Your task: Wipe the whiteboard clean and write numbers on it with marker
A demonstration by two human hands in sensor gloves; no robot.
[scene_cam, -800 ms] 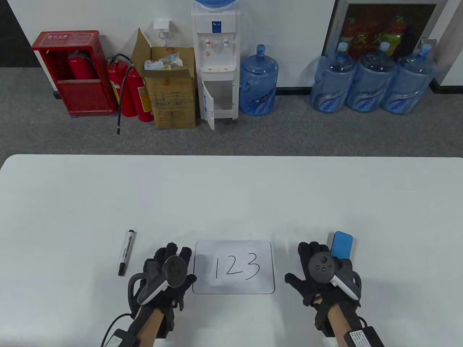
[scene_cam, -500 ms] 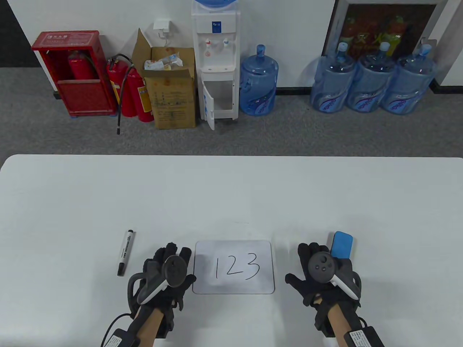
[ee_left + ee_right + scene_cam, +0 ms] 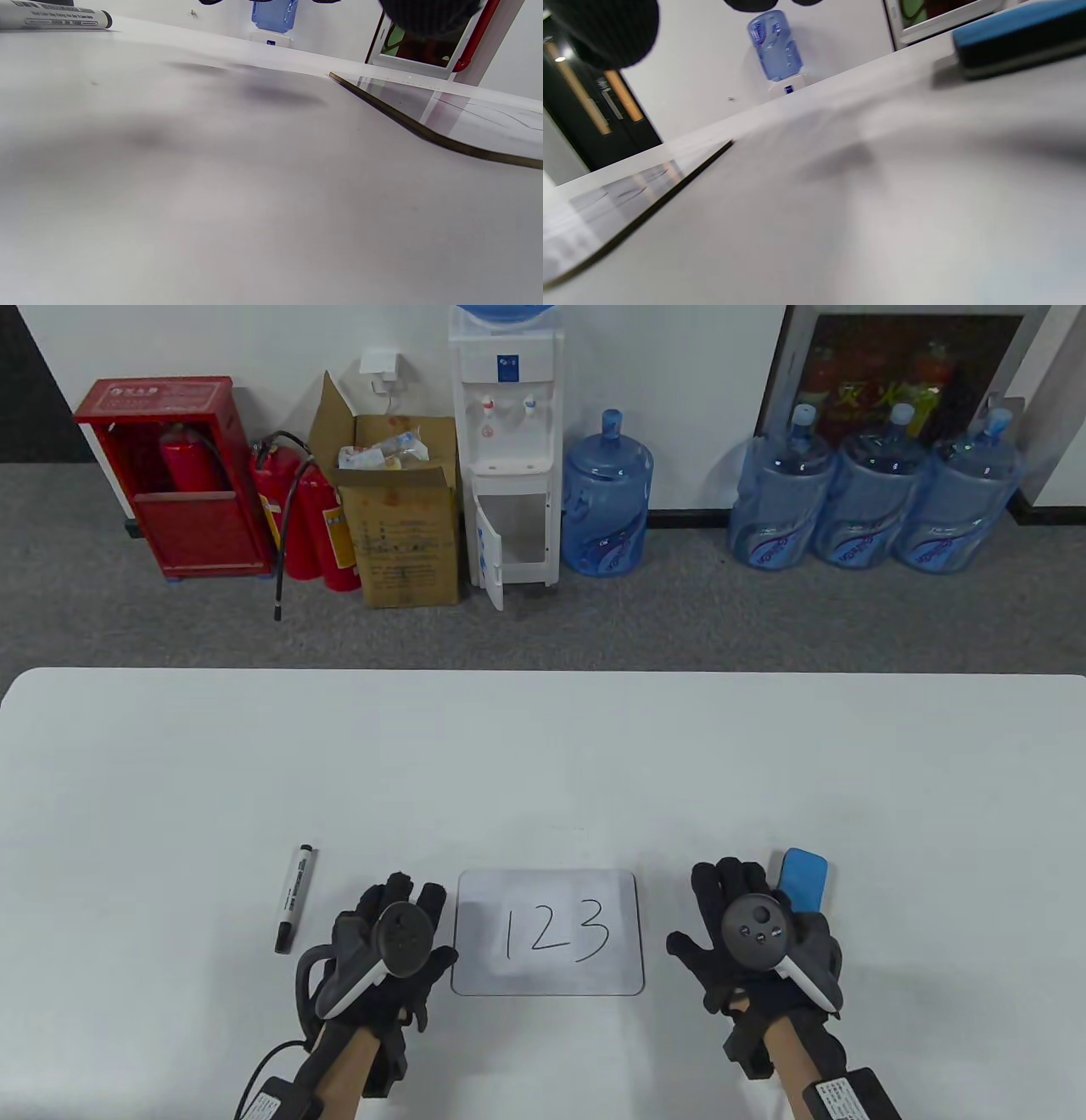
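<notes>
Both gloved hands, left hand [image 3: 386, 954] and right hand [image 3: 755, 942], lay flat and empty near the white surface's [image 3: 543, 755] near edge, flanking the small rectangular whiteboard [image 3: 547, 931] marked "123", with blue eraser [image 3: 803, 881] and black-capped white marker [image 3: 295, 897] untouched, so wiping and rewriting apparently remained.

A white water dispenser [image 3: 506, 449] stands against the wall beside an open cardboard box [image 3: 399, 521]. Red fire extinguishers [image 3: 305, 517] flank a red cabinet [image 3: 174, 475]; blue water jugs [image 3: 865, 496] line the right.
</notes>
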